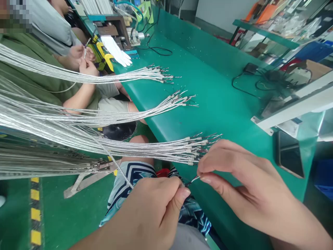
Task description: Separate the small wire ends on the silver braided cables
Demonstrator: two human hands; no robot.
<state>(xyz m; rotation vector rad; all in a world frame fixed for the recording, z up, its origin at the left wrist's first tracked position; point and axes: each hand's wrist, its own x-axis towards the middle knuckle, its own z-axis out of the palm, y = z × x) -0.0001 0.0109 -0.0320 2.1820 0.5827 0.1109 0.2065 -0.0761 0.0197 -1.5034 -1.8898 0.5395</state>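
Observation:
My left hand is closed round the end of one silvery braided cable, thumb pressed against the forefinger. From that grip a short dark piece and thin wire ends stick out to the right. My right hand pinches the tips of those wires between thumb and fingers. Just behind the hands lies a bundle of similar cables, its stripped ends partly hidden by my right fingers. Two more cable bundles rest across the table edge farther off, with their thin wires fanned out.
The green table runs away from me. A phone lies at its right edge, beside a white metal post and black cords. White gloves lie near a machine. Two people sit at the left; one person's hands hold a cable.

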